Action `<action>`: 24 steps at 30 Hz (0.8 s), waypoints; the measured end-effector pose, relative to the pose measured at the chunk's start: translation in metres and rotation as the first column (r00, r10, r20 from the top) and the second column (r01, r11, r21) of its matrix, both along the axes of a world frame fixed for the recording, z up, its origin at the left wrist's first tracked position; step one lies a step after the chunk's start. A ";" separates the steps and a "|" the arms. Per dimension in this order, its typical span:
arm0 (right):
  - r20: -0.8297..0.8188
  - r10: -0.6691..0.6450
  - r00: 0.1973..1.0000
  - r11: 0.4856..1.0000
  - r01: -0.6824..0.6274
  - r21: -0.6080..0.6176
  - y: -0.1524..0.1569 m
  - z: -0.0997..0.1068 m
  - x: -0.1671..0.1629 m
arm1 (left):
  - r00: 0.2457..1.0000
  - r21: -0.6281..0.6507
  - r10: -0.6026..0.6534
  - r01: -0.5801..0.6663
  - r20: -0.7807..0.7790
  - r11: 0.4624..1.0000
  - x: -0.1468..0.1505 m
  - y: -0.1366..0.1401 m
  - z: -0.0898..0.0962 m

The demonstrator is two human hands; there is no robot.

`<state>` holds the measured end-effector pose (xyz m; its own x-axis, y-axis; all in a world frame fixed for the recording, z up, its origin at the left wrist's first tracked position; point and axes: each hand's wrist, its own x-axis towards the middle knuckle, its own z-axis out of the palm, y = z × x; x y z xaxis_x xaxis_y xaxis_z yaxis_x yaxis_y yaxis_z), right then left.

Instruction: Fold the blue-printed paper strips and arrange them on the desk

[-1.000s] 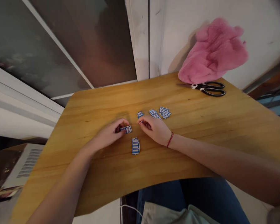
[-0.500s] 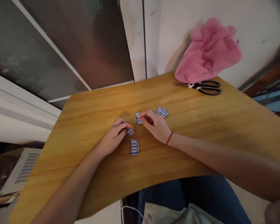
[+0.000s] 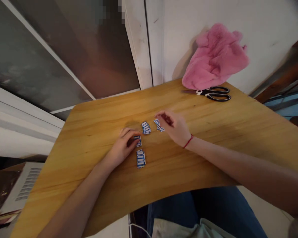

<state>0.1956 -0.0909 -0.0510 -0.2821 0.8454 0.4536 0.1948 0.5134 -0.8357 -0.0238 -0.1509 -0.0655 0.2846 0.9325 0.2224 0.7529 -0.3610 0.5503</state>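
My left hand (image 3: 121,145) is closed, with thumb and fingers on a small white card with blue print (image 3: 138,141). Just below it lies a stack of similar blue-and-white cards (image 3: 140,159) on the wooden table. Another fanned pile of cards (image 3: 146,128) rests beyond my left fingertips. My right hand (image 3: 174,128), with a red string bracelet on the wrist, hovers over a third group of cards (image 3: 158,124) and partly covers it. Its thumb and fingers are curled together; what is between them, if anything, cannot be made out.
Black-handled scissors (image 3: 210,93) lie at the table's back edge beside a pink fluffy cloth (image 3: 216,59) against the wall. The wooden table (image 3: 104,114) meets a framed glass panel (image 3: 109,49). A box (image 3: 27,185) stands low at the left.
My right hand has moved right, from the middle pile to the group at its right, uncovering the middle pile. My left hand stays near its place, its card now turned more upright in view.
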 end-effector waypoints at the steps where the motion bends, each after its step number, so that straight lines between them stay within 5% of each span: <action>1: -0.020 -0.029 0.999 1.000 0.029 0.004 0.006 0.004 0.009 | 1.000 0.002 0.029 -0.029 0.012 1.000 -0.001 0.000 0.001; 5: -0.004 -0.147 0.989 0.986 0.147 0.084 0.029 0.011 0.053 | 0.984 -0.027 0.165 -0.163 0.063 0.986 -0.002 0.008 0.007; 9: 0.085 -0.205 0.975 0.971 0.191 0.146 0.042 0.000 0.083 | 0.988 -0.123 0.149 -0.143 0.043 0.982 0.005 0.039 0.014; 15: 0.178 -0.160 0.971 0.964 0.115 0.241 0.038 -0.006 0.082 | 0.982 -0.319 -0.034 -0.028 -0.188 0.947 0.022 0.078 0.024; 20: 0.276 -0.106 0.955 0.968 0.035 0.250 0.030 -0.006 0.078 | 0.983 -0.399 -0.077 0.003 -0.169 0.917 0.028 0.075 0.030; 24: 0.268 -0.067 0.961 0.975 0.007 0.221 0.026 -0.007 0.074 | 0.970 -0.347 -0.099 0.016 -0.223 0.938 0.032 0.071 0.034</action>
<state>0.2698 -0.0644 -0.0581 -0.3906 0.7478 0.5368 0.4215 0.6637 -0.6179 0.0085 -0.0797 -0.0315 0.3447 0.9204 -0.1845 0.8583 -0.2294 0.4590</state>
